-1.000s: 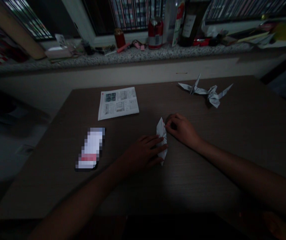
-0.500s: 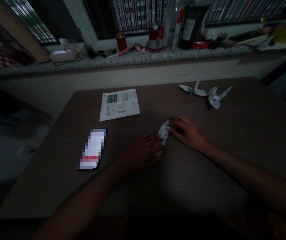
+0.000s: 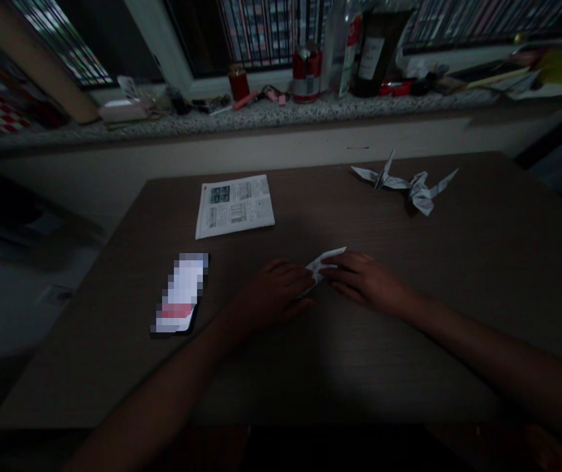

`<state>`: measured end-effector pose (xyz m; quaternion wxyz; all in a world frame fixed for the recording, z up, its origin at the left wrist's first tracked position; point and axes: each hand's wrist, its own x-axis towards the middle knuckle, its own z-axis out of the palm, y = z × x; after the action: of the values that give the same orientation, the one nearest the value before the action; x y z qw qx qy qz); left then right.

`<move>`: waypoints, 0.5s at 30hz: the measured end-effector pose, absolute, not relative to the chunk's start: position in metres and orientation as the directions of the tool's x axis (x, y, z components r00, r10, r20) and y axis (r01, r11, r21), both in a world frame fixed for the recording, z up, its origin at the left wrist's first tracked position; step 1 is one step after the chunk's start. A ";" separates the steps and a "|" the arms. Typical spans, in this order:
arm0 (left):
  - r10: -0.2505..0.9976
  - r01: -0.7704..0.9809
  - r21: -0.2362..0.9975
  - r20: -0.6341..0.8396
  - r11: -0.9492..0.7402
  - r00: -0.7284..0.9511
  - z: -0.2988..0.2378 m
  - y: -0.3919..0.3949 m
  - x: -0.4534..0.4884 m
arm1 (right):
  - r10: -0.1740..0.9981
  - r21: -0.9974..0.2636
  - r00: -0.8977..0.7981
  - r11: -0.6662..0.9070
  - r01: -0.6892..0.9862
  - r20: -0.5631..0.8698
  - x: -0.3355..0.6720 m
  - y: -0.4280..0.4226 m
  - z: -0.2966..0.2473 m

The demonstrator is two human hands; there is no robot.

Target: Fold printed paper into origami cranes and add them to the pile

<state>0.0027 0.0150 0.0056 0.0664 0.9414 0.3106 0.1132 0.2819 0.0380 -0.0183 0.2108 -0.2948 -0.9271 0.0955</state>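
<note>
A narrow folded piece of printed paper (image 3: 316, 269) lies low over the table between my two hands, its pointed end toward the upper right. My left hand (image 3: 281, 288) grips its lower left end, the fingers together on top and the thumb nearer me. From the right, my right hand (image 3: 364, 278) has its fingertips closed on the middle and upper part of the paper. Fingers cover much of it, so its exact folds are hidden.
A folded newspaper sheet (image 3: 236, 206) lies behind my left hand, and a lit phone (image 3: 181, 292) is left of it. Two paper cranes (image 3: 382, 177) stand at the back right of the table (image 3: 384, 373). Cans and bottles line the stone sill (image 3: 261, 118).
The folded paper has turned clockwise and now slants more to the right. My right hand has moved slightly nearer me, over the paper; my left hand has shifted a little left.
</note>
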 end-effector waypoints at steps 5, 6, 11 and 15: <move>0.637 0.613 0.177 0.163 -0.770 0.753 0.008 0.014 0.000 | 0.570 -0.284 -0.744 0.821 0.496 0.347 0.282 0.032 -0.019; 0.638 0.613 0.182 0.151 -0.769 0.755 0.008 0.013 0.000 | 0.570 -0.299 -0.739 0.820 0.488 0.358 0.282 0.032 -0.019; 0.633 0.603 0.214 0.124 -0.769 0.764 0.008 0.013 0.000 | 0.585 -0.372 -0.698 0.808 0.456 0.414 0.281 0.032 -0.017; 0.626 0.590 0.230 0.139 -0.774 0.767 0.008 0.013 0.000 | 0.576 -0.367 -0.679 0.816 0.447 0.454 0.283 0.032 -0.014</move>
<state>-0.0001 0.0130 0.0080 0.0869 0.9360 0.3248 0.1042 0.2827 0.0316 -0.0136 0.2850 -0.2813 -0.9092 0.1135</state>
